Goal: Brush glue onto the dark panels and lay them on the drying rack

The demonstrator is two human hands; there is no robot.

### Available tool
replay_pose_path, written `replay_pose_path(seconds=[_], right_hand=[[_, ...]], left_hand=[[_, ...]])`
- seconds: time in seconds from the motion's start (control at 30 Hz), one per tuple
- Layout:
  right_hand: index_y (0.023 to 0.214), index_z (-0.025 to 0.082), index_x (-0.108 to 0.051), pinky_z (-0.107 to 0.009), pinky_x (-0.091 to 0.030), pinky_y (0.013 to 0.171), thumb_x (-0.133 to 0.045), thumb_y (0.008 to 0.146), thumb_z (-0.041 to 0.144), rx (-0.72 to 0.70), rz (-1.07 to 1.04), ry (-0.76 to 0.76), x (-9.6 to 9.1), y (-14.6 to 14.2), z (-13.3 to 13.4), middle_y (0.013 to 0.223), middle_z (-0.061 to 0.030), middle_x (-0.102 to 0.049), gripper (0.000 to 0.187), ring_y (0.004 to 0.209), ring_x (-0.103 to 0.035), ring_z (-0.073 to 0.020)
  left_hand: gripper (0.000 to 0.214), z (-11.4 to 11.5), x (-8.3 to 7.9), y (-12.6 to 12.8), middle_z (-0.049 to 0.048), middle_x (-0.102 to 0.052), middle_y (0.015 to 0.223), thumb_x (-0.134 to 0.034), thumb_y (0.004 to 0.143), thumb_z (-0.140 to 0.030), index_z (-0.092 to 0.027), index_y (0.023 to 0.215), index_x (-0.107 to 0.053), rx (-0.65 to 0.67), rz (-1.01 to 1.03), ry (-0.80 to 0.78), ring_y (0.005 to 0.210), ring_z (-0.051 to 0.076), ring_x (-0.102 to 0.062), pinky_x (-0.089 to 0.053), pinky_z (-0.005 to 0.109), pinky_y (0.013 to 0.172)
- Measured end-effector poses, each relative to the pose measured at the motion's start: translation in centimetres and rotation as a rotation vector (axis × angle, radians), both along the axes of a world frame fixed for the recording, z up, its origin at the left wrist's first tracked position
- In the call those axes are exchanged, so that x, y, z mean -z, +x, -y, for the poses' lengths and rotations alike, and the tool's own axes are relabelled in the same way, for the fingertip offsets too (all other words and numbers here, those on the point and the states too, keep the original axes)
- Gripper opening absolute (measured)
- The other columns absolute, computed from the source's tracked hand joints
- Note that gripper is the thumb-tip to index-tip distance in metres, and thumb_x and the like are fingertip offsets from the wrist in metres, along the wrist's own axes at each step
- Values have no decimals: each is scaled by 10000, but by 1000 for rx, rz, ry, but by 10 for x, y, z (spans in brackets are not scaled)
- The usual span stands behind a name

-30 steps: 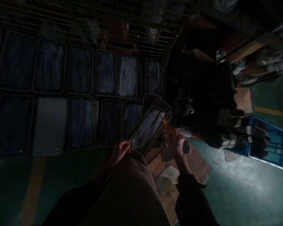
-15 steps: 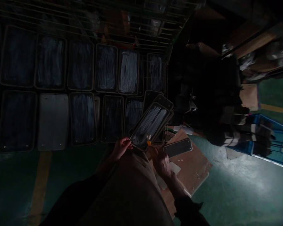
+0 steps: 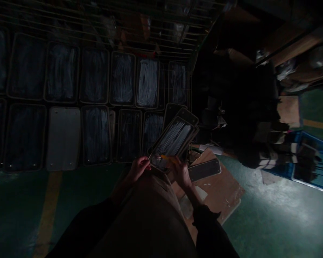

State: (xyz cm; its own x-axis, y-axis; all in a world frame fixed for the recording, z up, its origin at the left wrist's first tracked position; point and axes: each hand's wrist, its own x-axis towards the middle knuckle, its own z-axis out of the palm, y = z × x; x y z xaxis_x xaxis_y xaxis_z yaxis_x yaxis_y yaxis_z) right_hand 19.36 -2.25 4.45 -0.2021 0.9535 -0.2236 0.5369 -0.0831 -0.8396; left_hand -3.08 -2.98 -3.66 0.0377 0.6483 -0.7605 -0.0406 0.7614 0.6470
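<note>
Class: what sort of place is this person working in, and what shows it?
Probably a dim workshop or small factory: rows of brush-streaked panels laid out, a wire rack behind them, and a green painted floor with a yellow line. The left hand holds a panel, the right hand a brush.

Two hands point(image 3: 139, 168) point(image 3: 181, 172); one brush point(image 3: 167, 157)

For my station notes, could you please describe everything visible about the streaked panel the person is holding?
The panel is a dark rounded-corner rectangle with a pale rim, its face covered in whitish lengthwise streaks. It tilts to the right, atop similar panels. The left hand grips its lower corner; the right hand holds an orange brush at its lower end.
</note>
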Motion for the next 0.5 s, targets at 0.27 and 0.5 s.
replay_pose_path(seconds=[0.27,0.5], right_hand=[[1198,193,-595,-277,-562,703,-395,1027,357,294,170,225,8,53,-64,892,-58,-728,309,786,-717,-181],[1178,189,-614,-282,-544,748,-372,1028,304,239,359,384,8,46,-89,971,-86,-729,307,871,-710,-195]], left_hand=[[386,4,6,2,2,-675,618,-779,674,-432,-135,868,-627,-16,-9,15,536,169,-690,-544,257,549],[384,1,1,4,-9,-672,604,-787,664,-409,-141,882,-619,-29,-32,-7,524,177,-691,-551,267,546]])
